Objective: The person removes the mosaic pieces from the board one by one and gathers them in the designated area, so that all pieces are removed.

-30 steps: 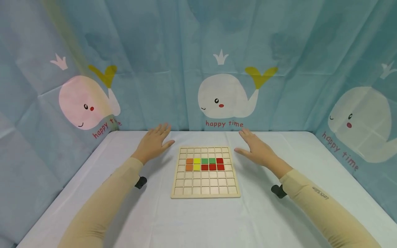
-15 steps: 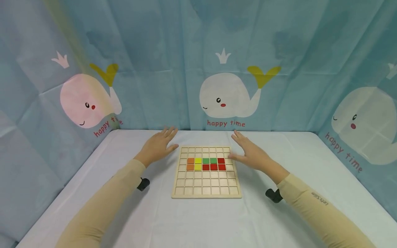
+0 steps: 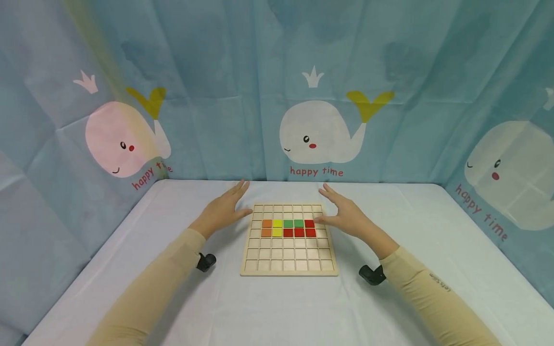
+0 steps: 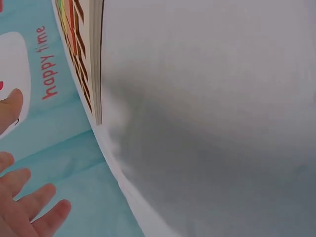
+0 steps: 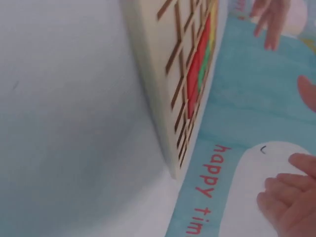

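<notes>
A wooden grid board (image 3: 288, 254) lies on the white table, with orange (image 3: 266, 228), yellow (image 3: 277, 228), green (image 3: 293, 224) and red tiles (image 3: 299, 232) in two adjoining rows. My left hand (image 3: 221, 210) is held at the board's back left corner, fingers spread and empty. At the back right, my right hand (image 3: 350, 215) has its fingers extended and its thumb over the board's edge near the red tiles; whether it touches cannot be told. The left wrist view shows the board's side (image 4: 96, 64) and spread left fingers (image 4: 37, 202); the right wrist view shows the right hand (image 5: 291, 197).
A blue curtain (image 3: 207, 134) printed with whales hangs behind and at both sides of the white table (image 3: 285, 307). Black wrist devices (image 3: 207, 262) stick out under both sleeves, the right one (image 3: 372, 275) beside the board's right edge.
Both hands have moved inward toward the board, the left one to the right and the right one to the left. The tiles keep their places on the board.
</notes>
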`<move>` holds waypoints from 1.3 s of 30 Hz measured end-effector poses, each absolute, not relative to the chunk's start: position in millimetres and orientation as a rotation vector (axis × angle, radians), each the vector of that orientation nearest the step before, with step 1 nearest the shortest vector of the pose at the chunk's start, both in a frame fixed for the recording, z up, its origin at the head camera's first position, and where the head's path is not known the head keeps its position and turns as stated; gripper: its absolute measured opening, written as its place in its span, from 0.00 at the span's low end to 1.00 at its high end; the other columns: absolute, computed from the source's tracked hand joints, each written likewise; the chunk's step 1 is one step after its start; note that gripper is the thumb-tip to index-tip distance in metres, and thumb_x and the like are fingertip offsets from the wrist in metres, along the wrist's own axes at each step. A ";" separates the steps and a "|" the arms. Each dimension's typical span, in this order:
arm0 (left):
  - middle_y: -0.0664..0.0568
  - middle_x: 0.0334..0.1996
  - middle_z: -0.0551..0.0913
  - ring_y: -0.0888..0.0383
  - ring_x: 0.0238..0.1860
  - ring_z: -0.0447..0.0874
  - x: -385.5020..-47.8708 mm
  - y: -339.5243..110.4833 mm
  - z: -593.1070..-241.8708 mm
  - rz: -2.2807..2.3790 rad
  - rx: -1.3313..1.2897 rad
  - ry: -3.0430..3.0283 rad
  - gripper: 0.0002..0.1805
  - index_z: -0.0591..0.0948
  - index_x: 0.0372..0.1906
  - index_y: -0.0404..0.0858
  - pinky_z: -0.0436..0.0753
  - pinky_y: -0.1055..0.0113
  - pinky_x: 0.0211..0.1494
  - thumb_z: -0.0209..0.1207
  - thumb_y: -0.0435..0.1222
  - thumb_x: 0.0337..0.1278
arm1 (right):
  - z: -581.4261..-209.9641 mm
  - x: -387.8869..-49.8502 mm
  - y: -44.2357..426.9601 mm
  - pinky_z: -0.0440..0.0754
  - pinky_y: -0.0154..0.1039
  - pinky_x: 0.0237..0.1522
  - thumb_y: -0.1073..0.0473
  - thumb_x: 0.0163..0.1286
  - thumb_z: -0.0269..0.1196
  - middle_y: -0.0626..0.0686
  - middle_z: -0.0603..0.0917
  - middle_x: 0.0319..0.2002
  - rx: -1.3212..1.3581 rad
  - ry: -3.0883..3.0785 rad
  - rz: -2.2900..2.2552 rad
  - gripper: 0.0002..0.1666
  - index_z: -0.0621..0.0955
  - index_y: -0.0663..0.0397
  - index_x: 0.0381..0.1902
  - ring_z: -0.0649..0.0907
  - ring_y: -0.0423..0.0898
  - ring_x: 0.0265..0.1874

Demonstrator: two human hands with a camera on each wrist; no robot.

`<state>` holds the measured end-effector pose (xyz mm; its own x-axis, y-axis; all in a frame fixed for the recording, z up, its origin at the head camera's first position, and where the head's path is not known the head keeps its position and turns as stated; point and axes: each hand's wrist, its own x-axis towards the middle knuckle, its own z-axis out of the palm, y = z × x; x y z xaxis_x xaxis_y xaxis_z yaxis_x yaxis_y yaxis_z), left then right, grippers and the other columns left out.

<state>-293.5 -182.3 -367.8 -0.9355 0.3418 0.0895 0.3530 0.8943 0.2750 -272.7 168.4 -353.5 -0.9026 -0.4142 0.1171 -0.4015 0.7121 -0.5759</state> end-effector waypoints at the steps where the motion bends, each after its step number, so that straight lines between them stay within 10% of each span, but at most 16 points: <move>1: 0.45 0.81 0.47 0.42 0.78 0.53 -292.9 -182.0 -368.5 -0.490 -0.543 -3.024 0.47 0.47 0.81 0.43 0.63 0.43 0.75 0.59 0.51 0.67 | -354.2 -272.9 168.2 0.62 0.64 0.72 0.47 0.63 0.70 0.57 0.51 0.80 -0.670 2.886 -0.979 0.53 0.58 0.55 0.78 0.57 0.62 0.77; 17: 0.38 0.79 0.50 0.39 0.78 0.50 -283.8 -175.5 -378.6 -0.786 -0.318 -3.066 0.49 0.52 0.78 0.32 0.56 0.45 0.79 0.62 0.51 0.64 | -362.8 -278.4 160.5 0.71 0.56 0.69 0.47 0.61 0.72 0.59 0.71 0.71 -0.190 2.625 -1.388 0.46 0.69 0.54 0.73 0.70 0.56 0.71; 24: 0.36 0.71 0.68 0.39 0.71 0.67 -276.9 -175.8 -383.9 -1.112 -0.124 -3.051 0.46 0.58 0.78 0.37 0.68 0.44 0.72 0.63 0.52 0.62 | -366.3 -276.9 152.0 0.71 0.57 0.69 0.47 0.61 0.72 0.60 0.79 0.64 -0.118 2.597 -1.402 0.41 0.74 0.58 0.68 0.75 0.57 0.67; 39: 0.39 0.69 0.72 0.46 0.49 0.86 -275.3 -172.0 -397.8 -1.459 -0.002 -2.905 0.38 0.66 0.73 0.35 0.87 0.60 0.50 0.63 0.46 0.64 | -369.2 -286.2 159.3 0.75 0.55 0.64 0.53 0.62 0.71 0.58 0.83 0.59 -0.115 2.582 -1.296 0.28 0.82 0.57 0.59 0.79 0.54 0.60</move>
<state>-275.3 -172.0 -397.8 -0.9940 0.0500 -0.0968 -0.0478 0.5984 0.7998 -286.2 159.3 -369.2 -0.9657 -0.1811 -0.1863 0.0412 0.6012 -0.7981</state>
